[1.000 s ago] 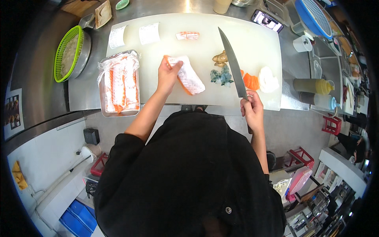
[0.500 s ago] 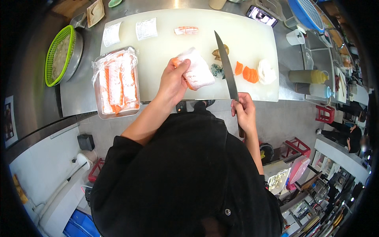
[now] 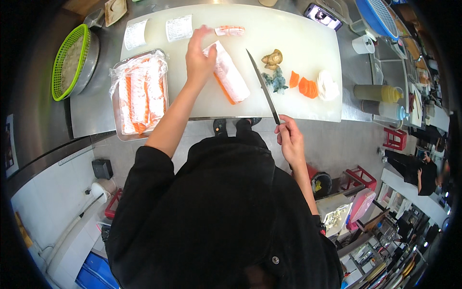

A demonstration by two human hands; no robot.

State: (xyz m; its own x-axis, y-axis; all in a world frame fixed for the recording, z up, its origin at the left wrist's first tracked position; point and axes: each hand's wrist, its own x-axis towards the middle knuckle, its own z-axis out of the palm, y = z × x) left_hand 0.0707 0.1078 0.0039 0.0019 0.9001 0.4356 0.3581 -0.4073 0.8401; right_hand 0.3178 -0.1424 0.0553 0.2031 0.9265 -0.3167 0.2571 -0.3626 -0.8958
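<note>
Orange-and-white fish (image 3: 232,79) lies on the board (image 3: 284,33), four o'clock from the left hand (image 3: 198,62), long axis eleven-to-five; that hand, fingers spread, is nearer; the right hand (image 3: 291,140) grips the knife (image 3: 263,86).

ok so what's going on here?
A person is working with a piece of fish on a white cutting board. The left hand is open at the fish's far end; whether the thumb touches it is hard to tell. The right hand holds a long knife, its blade to the right of the fish, apart from it. More fish lies in a metal tray at left; orange slices sit at right.
</note>
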